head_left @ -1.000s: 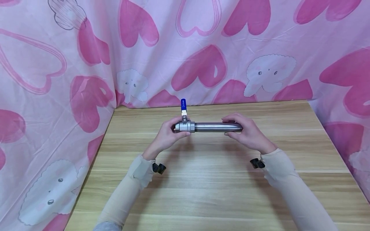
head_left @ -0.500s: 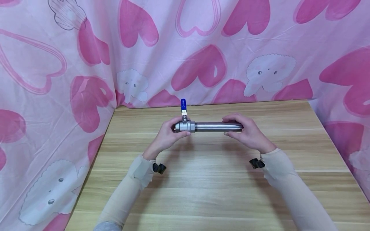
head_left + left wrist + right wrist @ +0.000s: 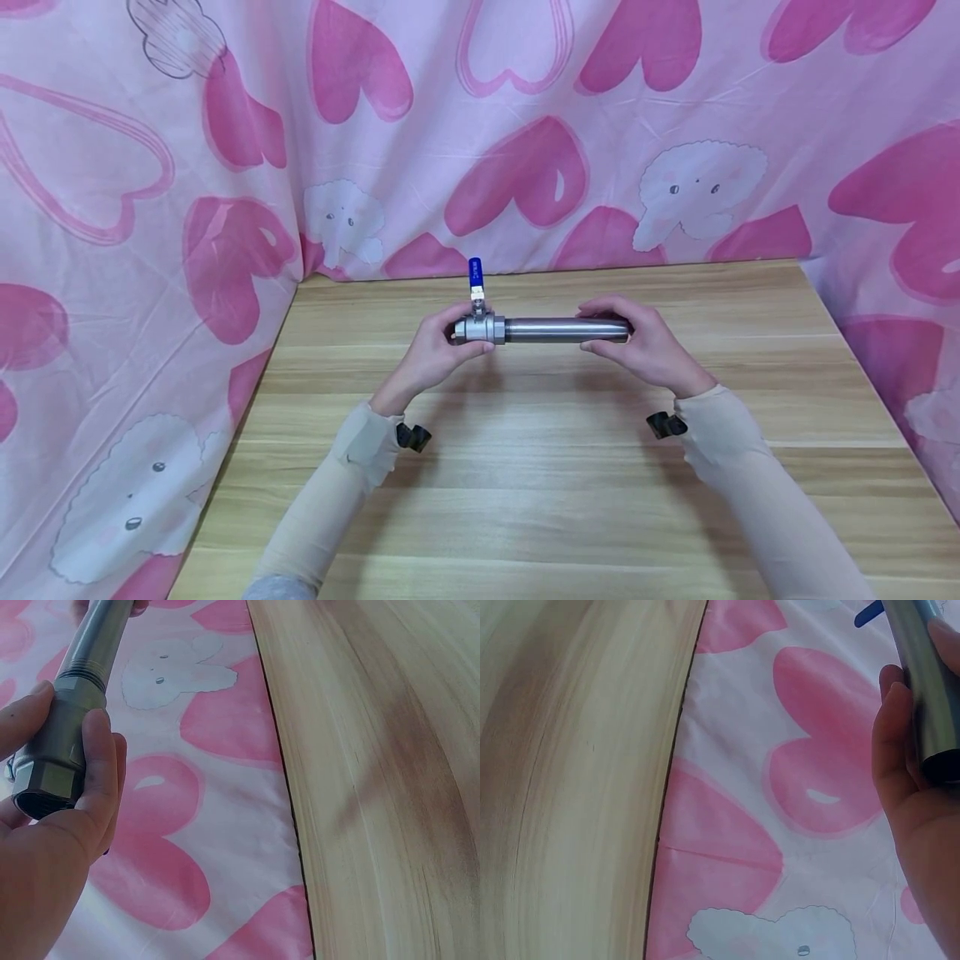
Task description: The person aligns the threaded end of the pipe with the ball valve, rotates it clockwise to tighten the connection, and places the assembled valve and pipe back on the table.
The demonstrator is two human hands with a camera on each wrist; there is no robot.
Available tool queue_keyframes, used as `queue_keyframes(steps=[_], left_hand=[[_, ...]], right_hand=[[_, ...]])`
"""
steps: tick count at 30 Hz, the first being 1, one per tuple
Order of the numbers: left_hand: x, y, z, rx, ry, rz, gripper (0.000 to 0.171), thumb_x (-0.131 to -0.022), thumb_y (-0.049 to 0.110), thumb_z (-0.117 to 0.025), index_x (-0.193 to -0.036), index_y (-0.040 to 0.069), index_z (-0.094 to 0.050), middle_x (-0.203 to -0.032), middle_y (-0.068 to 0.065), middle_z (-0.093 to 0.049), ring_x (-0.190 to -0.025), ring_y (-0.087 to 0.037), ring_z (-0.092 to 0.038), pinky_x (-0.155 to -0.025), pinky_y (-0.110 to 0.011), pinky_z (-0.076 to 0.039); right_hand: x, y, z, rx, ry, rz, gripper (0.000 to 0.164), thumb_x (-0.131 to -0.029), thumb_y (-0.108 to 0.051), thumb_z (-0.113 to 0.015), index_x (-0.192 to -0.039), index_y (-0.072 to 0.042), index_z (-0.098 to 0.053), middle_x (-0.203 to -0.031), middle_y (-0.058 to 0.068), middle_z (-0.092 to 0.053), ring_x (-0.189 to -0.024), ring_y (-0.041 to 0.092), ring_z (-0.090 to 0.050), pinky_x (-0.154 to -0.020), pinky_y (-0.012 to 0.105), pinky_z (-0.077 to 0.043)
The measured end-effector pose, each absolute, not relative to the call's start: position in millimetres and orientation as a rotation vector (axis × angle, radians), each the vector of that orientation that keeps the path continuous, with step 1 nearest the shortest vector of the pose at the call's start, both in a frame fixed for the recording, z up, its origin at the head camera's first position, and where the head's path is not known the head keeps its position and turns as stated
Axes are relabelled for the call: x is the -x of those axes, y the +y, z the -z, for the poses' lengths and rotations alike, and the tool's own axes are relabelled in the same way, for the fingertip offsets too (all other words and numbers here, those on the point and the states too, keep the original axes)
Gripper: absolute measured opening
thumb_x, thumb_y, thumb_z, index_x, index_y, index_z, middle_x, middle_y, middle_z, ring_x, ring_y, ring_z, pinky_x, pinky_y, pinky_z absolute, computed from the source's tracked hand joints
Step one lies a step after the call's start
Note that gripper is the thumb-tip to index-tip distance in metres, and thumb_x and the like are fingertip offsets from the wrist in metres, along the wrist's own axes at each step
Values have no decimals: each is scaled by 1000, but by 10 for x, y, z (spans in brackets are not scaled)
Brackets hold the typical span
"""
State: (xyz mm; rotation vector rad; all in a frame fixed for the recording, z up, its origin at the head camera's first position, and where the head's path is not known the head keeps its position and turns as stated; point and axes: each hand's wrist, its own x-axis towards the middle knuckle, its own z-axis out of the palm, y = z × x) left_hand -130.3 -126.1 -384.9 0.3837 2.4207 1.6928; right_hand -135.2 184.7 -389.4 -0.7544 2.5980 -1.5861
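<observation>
Both hands (image 3: 435, 354) (image 3: 647, 348) curled, seemingly level

Left sleeve (image 3: 318, 508): long and pale beige, of thin fabric, at the lower left of centre; its edge at the wrist is uneven.
Left cuff (image 3: 369, 443): a flat, squarish shape shows at the cloth.
Grey cloth (image 3: 281, 589): a small piece at the bottom edge, below the left sleeve.
Right sleeve (image 3: 780, 508): similarly pale, toward the lower right, somewhat wrinkled near the wrist.
Wrist pieces (image 3: 413, 437): small, black, one beside each cuff.
</observation>
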Motion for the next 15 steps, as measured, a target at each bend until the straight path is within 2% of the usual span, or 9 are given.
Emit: queue_keyframes(steps=[7, 15], left_hand=[[1304, -1273, 3867, -396, 2422, -1693, 50, -80, 11, -78, -126, 18, -62, -118, -9, -63, -100, -23, -59, -84, -32, -53], [1301, -1273, 3866, -406, 2417, -1707, 50, -80, 10, -78, -126, 15, -62, -119, -9, -63, -100, -23, -58, -84, -32, -52]], right_hand=[[1252, 1782, 3703, 758, 2609, 1584, 42, -78, 2, -76, -117, -2, -61, -112, 13, -66, -93, 7, -60, -80, 12, -47], [1220, 1758, 3630, 730, 2606, 1590, 37, -81, 0, -74, -116, -2, -62, -111, 12, -66, -90, 6, -60, -76, 14, -48]])
